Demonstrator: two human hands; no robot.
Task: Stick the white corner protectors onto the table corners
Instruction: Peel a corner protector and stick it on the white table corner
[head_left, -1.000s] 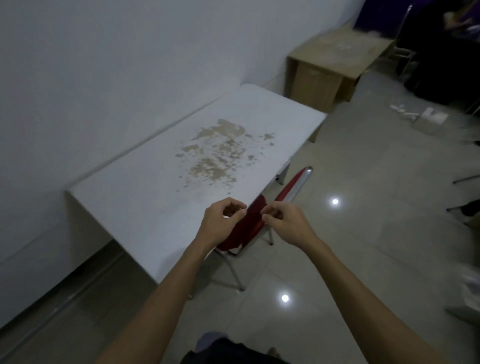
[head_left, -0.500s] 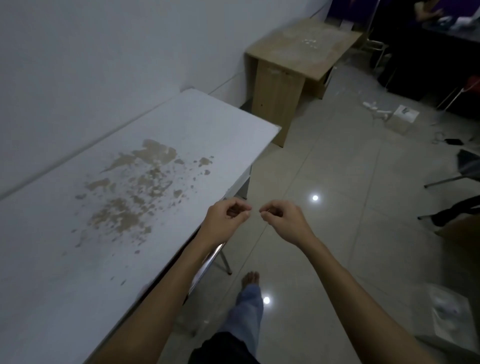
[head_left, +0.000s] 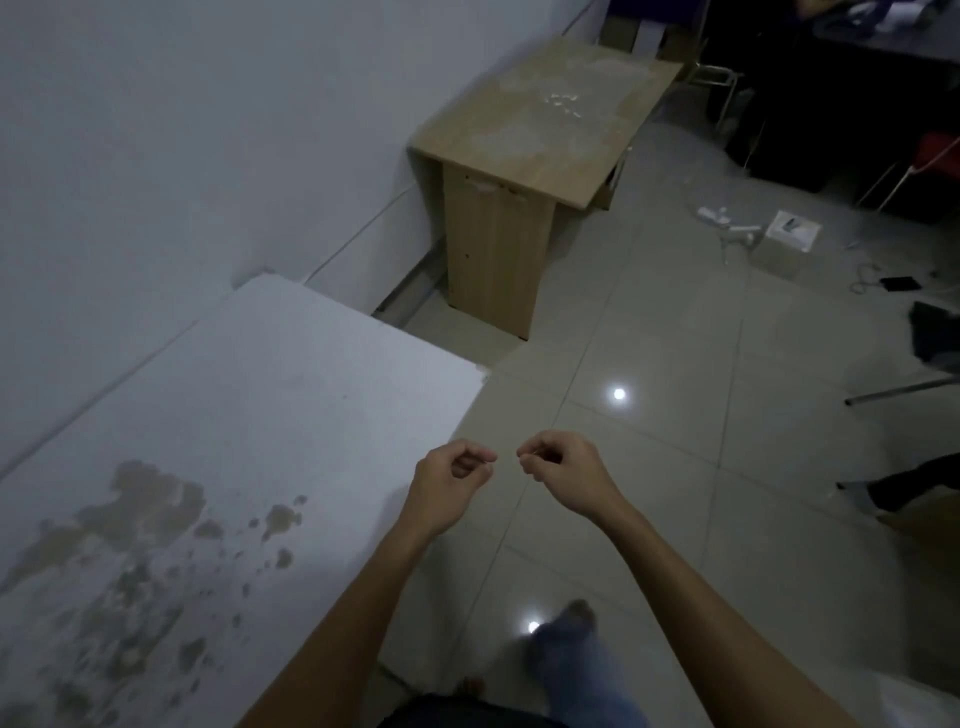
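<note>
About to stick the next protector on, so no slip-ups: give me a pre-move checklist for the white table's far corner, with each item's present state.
1. Target corner in view: the white table shows its front far corner unobstructed. Ok.
2. Corner bare: something small and pale sits at its tip; protector or chip, cannot tell.
3. Protector in hand: left hand and right hand both have curled, pinching fingers; what they hold is too small to make out. Cannot tell.
4. Hands at the corner: both hover short of it, over the floor beside the table edge. Not ok.
5. Spare pieces: small white bits lie on the wooden desk. Ok.
</note>
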